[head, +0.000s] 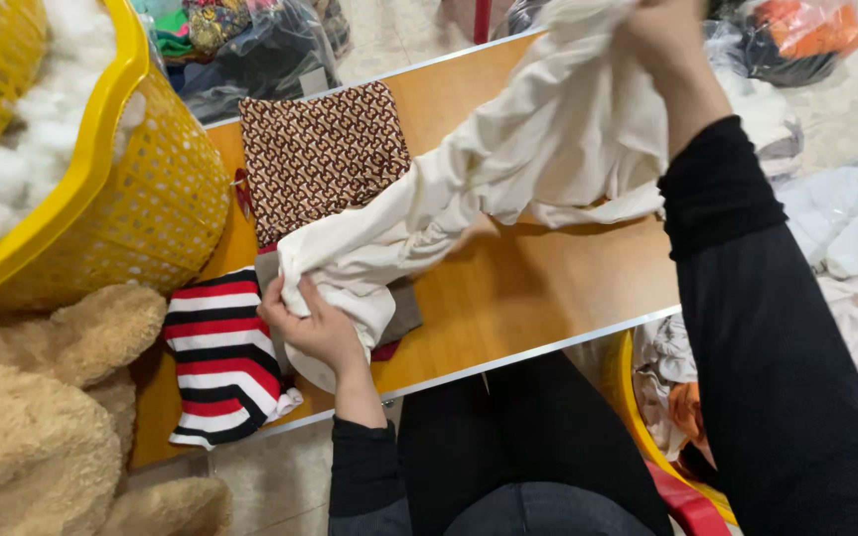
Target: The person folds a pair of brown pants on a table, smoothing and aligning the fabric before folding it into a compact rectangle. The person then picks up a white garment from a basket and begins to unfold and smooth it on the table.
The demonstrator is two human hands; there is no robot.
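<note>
head | cream cloth (508, 169) | crumpled, stretched between left hand (315, 328), right hand (662, 40)

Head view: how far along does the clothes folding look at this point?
Done: a brown patterned cloth and a striped garment lie folded flat on the wooden table. In hand: a cream garment, unfolded, stretched between the left hand at its lower end and the raised right hand. Left: loose clothes fill a yellow basket by the person's right side.
</note>
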